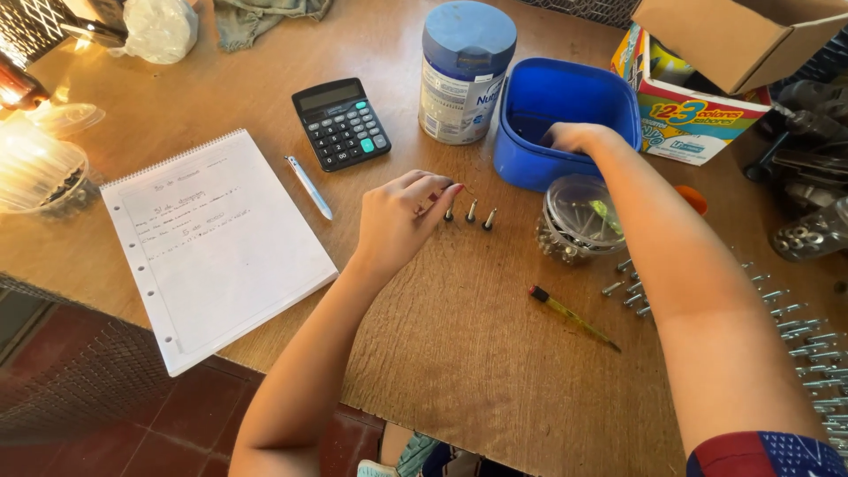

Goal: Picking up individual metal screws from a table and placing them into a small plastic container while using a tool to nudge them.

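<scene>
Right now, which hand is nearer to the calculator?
Left. The left hand is just right of the calculator and below it, at the small upright bolts. The right hand is farther right, inside the blue container.

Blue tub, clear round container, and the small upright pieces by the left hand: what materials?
Blue tub: looks like moulded plastic, glossy, uniform colour, rounded corners. Clear round container: likely transparent plastic, contents show through, glare on top. Small upright pieces beside the left hand: probably metal, grey with bright glints; too small to be sure.
</scene>
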